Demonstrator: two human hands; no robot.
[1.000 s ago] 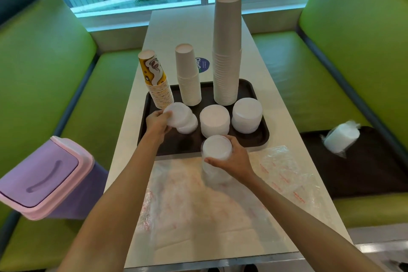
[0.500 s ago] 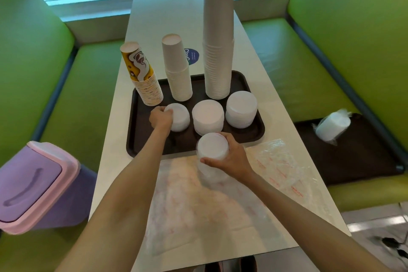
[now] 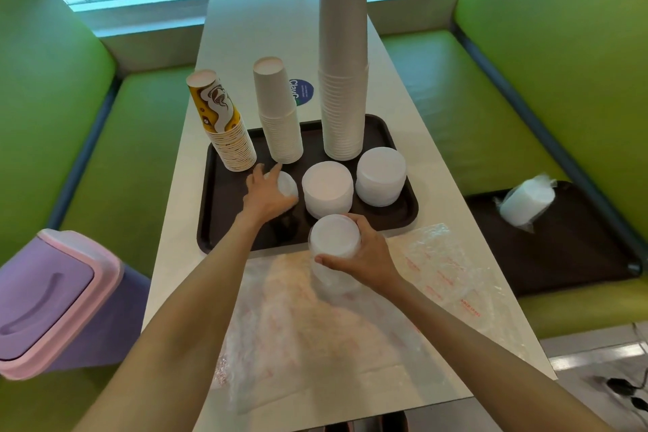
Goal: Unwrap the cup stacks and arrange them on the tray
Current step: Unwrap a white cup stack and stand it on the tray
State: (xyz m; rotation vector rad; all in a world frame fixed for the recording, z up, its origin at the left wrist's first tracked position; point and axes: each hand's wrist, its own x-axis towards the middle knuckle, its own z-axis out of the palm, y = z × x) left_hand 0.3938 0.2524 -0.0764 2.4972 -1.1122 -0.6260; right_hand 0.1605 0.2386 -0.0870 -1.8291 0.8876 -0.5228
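The right hand (image 3: 364, 256) is clamped round an upright lid stack (image 3: 335, 238), flat face up, standing on the bench (image 3: 245, 28) against the tray's (image 3: 221, 207) near rim. The left hand (image 3: 264, 195), fingers spread, rests on a short stack (image 3: 289, 186) in the tray.

- Left hand (image 3: 266, 195) covers most of small white stack (image 3: 289, 186); grip unclear.
- Right hand (image 3: 364, 256) hides near side of translucent stack (image 3: 335, 238); its base blurs into plastic wrap (image 3: 350, 326).
- Blue sticker (image 3: 304, 92) half behind white cup stack (image 3: 278, 116).
- Wrap's red print unreadable.
- Bin (image 3: 45, 302) cut by left edge.
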